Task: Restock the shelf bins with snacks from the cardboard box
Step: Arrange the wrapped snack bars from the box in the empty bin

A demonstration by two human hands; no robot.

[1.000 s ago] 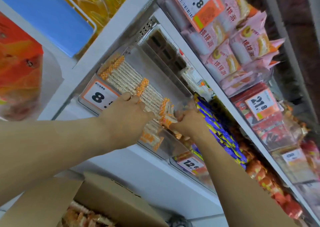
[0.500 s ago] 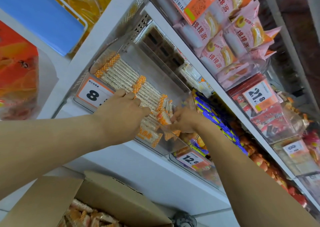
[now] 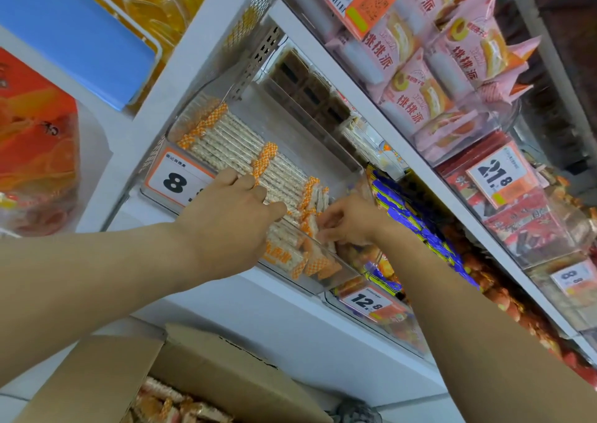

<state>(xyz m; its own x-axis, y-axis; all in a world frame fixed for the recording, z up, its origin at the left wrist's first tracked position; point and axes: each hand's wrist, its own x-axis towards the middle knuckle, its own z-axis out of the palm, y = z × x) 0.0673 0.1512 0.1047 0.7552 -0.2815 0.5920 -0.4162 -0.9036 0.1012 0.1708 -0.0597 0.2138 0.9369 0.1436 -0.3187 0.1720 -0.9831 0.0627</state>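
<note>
Since 0.5 s ago: right hand (image 3: 347, 220) has shifted lower toward the front wall of the clear bin (image 3: 336, 274); left hand (image 3: 232, 219) unchanged. Nearest: open cardboard box (image 3: 206, 367), below. Left fingers rest flat on the snack sticks (image 3: 245, 157); right fingers pinch orange-ended sticks. Behind, a blue-packet bin (image 3: 416, 219) and pink packets (image 3: 420, 76).

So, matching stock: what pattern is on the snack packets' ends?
Orange-and-white checks on the snack packets, head view.
</note>
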